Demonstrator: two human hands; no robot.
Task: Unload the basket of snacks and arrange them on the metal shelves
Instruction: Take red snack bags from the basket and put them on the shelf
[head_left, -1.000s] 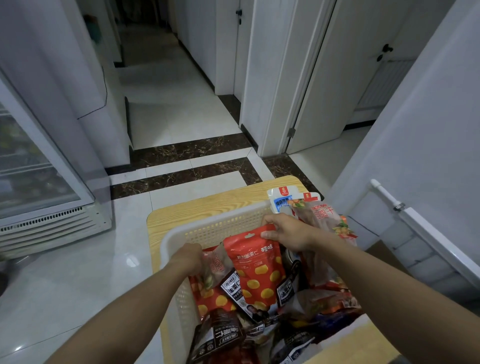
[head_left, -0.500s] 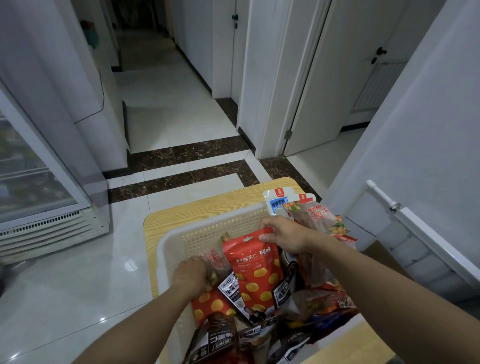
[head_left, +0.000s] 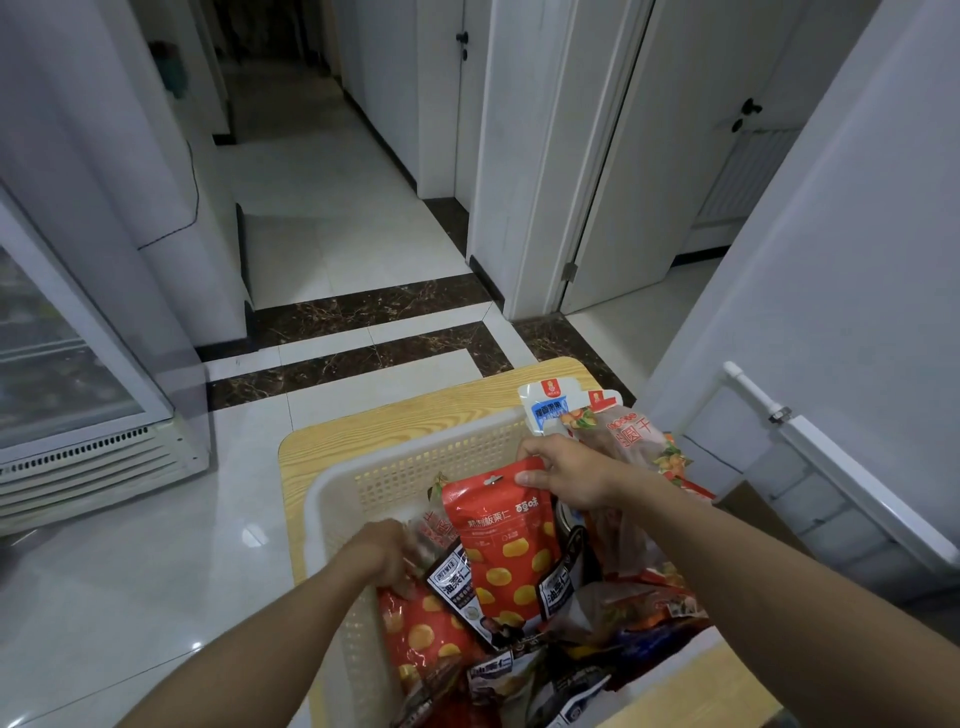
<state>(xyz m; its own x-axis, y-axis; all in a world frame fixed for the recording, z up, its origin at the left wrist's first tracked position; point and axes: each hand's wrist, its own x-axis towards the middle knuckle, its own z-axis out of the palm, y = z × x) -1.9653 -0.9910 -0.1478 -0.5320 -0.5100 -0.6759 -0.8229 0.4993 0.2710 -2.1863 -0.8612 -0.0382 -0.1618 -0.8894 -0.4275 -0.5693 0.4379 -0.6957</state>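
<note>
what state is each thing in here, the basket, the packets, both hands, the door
white plastic lattice basket, full of snack packets, on the light wooden table
red chestnut pouch with yellow dots, upright, top edge pinched
right hand, pinching that pouch's top edge
left hand, down among packets at the basket's left side, grip too blurred to tell
white door with black handle, open

The red pouch (head_left: 501, 556) is showing white "熟制板栗仁" across its upper half, with "百草味" beside that. A black-and-white pack (head_left: 453, 582) at its lower left and a second pack (head_left: 557, 592) at its lower right are each reading "油栗仁". Up and right of it, a clear bag (head_left: 636, 441) is showing red "圆干". The blue-white pack (head_left: 545, 413) is carrying lettering too blurred to read.
</note>
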